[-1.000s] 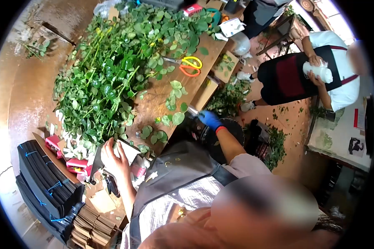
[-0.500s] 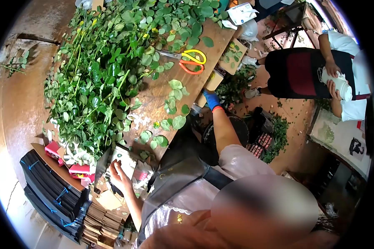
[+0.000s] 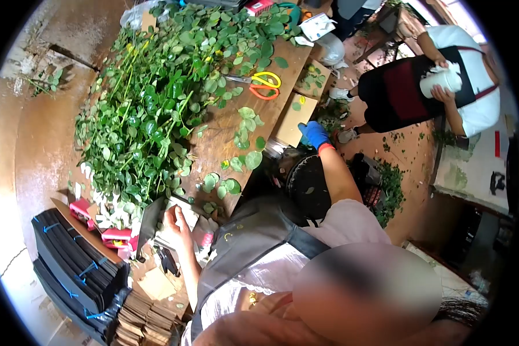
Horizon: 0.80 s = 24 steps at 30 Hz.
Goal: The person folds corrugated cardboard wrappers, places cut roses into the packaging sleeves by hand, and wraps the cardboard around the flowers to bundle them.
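My right hand, in a blue glove, grips the edge of a brown cardboard sheet that sticks out beside the table edge. A small yellow leaf lies near the sheet's far end. My bare left hand is raised over the table's near left corner, its fingers apart, with nothing visible in them. Close to it stands a dark upright panel, and beneath it are small packets I cannot make out. A large pile of leafy green stems covers the wooden table. Scissors with yellow and red handles lie beside the pile.
Loose leaves lie along the table edge. Pink boxes, a bundle of black sheets and stacked brown cardboard are at lower left. A black round stool stands by my body. A co-worker holds a white roll.
My right hand has moved to the right, and more of the cardboard sheet now shows beside the table. My left hand has shifted slightly up and right. The co-worker's white roll has moved left.
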Available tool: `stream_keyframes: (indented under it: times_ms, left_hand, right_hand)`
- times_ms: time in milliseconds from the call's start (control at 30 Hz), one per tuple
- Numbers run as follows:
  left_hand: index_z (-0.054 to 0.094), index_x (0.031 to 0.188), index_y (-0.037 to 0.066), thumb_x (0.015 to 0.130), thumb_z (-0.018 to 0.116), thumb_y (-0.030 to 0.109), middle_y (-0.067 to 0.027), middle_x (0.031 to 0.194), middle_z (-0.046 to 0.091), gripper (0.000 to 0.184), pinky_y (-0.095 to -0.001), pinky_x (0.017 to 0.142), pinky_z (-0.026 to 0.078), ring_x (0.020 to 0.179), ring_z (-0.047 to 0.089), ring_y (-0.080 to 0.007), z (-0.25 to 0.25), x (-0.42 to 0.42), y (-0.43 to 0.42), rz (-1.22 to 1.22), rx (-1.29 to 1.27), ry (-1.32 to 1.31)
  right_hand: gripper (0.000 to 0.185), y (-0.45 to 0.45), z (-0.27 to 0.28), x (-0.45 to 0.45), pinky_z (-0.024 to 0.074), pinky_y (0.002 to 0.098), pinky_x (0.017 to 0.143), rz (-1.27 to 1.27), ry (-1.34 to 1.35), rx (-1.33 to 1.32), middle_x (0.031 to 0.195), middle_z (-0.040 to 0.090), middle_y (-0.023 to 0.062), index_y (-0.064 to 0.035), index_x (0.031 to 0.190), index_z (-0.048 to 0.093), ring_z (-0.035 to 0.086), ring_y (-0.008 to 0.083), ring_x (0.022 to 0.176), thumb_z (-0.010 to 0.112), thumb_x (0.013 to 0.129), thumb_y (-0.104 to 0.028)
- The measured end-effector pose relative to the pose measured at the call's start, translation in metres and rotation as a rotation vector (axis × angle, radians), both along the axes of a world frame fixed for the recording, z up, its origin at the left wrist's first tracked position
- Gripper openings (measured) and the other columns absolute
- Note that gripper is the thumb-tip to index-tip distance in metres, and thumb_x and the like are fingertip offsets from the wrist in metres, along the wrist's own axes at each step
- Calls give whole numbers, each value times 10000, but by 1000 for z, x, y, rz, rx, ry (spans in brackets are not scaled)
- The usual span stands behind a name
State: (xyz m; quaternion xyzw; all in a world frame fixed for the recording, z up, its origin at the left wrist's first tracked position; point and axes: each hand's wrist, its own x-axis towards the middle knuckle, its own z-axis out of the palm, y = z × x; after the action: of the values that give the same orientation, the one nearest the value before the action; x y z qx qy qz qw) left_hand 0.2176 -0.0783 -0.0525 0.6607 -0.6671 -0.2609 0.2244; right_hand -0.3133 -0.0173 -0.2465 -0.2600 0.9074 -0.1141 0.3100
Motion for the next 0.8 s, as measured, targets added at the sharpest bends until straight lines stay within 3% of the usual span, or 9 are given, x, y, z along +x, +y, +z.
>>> stream_keyframes:
  times_ms: [100,133,200,267,333,433,533,600,800]
  left_hand:
    - [665,1075,22,998,583,262,-145,948,717,265,-334,760,523,832,693,-216,13,-1,2,-141,-15,-31]
    - [666,1077,26,995,586,254,-145,951,717,255,-337,756,522,834,694,-227,19,-7,1,-173,-37,-32]
    - [672,1045,42,981,597,260,-136,917,709,240,-362,747,523,823,687,-280,24,-7,3,-251,-73,-35]
    - [677,1029,52,969,608,270,-137,910,702,236,-387,748,521,816,676,-319,44,-14,8,-259,-72,-68]
    - [671,1046,46,947,634,268,-146,924,705,246,-405,774,515,852,671,-336,34,-9,7,-368,-146,28]
    - [657,1065,14,928,656,242,-160,939,701,266,-410,794,517,896,669,-339,27,-4,4,-506,-126,84]
    - [626,1095,13,903,684,240,-179,967,652,303,-443,801,493,912,616,-386,26,-1,5,-535,-225,174]
    - [580,1186,2,868,726,264,-200,1069,635,437,-443,871,481,1008,599,-395,30,-6,2,-588,-235,224]
    - [243,1508,26,726,867,206,-232,1484,404,1017,-413,1126,358,1361,432,-312,100,-73,-13,-819,-54,749]
  right_hand:
    - [408,7,30,33,542,490,769,-479,-550,-149,933,684,274,-2,930,716,677,421,878,622,873,-395]
    - [427,13,34,41,539,499,745,251,29,70,891,673,289,4,911,712,672,437,828,598,872,-406]
    - [454,7,47,50,531,506,766,295,292,108,924,671,284,-4,912,714,664,443,869,565,872,-430]
    - [501,6,46,33,515,521,809,-1,146,-250,959,687,256,-3,925,712,657,447,925,549,881,-474]
    - [482,15,83,42,513,523,828,121,288,86,993,681,262,-8,949,714,651,448,943,547,875,-454]
    - [448,45,151,37,502,540,839,253,409,155,1019,673,268,-26,957,723,640,454,970,556,851,-427]
    - [424,82,222,18,497,519,749,655,594,181,841,655,247,-23,843,688,604,448,770,550,868,-423]
    - [407,83,365,87,498,486,706,714,436,142,789,639,235,-31,842,670,573,432,689,558,879,-420]
    - [295,64,526,212,513,471,719,1210,621,192,828,661,193,-99,954,679,642,392,790,544,906,-357]
